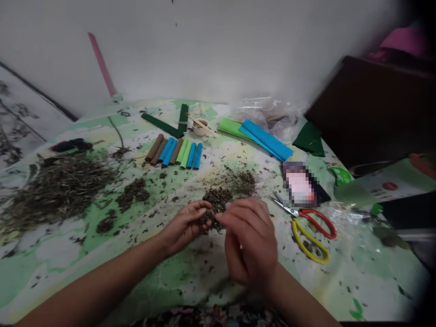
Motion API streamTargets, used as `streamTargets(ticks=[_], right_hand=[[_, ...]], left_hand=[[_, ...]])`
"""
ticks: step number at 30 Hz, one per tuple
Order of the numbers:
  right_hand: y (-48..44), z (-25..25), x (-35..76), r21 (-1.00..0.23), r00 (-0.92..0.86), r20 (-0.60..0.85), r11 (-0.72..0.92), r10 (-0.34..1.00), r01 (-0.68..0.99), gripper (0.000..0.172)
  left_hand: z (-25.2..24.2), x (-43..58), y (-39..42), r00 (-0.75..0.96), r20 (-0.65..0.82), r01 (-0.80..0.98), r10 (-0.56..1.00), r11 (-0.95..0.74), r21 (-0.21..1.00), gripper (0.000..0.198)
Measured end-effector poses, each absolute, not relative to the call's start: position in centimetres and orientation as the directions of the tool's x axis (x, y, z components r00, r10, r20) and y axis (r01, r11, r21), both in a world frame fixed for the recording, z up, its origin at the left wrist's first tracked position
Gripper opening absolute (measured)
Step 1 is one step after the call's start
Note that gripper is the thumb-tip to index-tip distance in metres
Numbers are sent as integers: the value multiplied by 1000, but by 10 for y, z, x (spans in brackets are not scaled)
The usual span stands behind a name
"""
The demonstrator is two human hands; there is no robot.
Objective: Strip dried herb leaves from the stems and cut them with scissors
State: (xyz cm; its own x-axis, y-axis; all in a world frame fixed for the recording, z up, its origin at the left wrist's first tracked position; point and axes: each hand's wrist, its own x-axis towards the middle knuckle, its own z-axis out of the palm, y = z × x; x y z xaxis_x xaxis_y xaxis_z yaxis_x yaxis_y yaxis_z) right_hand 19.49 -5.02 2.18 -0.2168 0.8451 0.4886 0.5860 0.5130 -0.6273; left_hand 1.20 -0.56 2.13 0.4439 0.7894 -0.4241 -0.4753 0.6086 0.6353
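My left hand (187, 225) is over the near edge of a small pile of crumbled dried leaves (218, 196), palm turned up. Its thumb and curled fingers close around a dark pinch of the dried leaves. Close beside it, my right hand (251, 236) has its fingers bent and pressed together, fingertips pointing at the left hand. What the right fingers hold, if anything, is hidden. Behind the pile lies a row of brown, blue and green rolled tubes (173, 152). Scissors (299, 213) with one red and one yellow handle lie right of my right hand.
A large heap of dried stems and leaves (57, 186) covers the left side. Toward the back are a small bowl (200, 128) with chopsticks across it, dark green strips (161, 125), folded blue sheets (267, 138) and clear plastic (269, 109). A blurred-out phone (301, 184) lies right.
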Motion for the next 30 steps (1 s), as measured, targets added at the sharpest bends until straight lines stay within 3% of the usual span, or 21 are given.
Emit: streamTargets(ticks=[3,12,25,30], right_hand=[[-26,41,177,-645,-105,579,533,808,548,27],[-25,13,171,-733,-201,422,463,884,498,10],[-27,10,169,-794,-223,363,425,905,435,8],[-23,6,166,-847,-230,322,388,918,364,18]], left_hand=[[16,12,-6,472,-394,-459,789,601,655,15],[13,5,-2,483,-481,-465,732,680,567,18],[10,5,-4,482,-505,-382,716,691,614,18],[11,7,-3,464,-510,-395,724,685,612,17]])
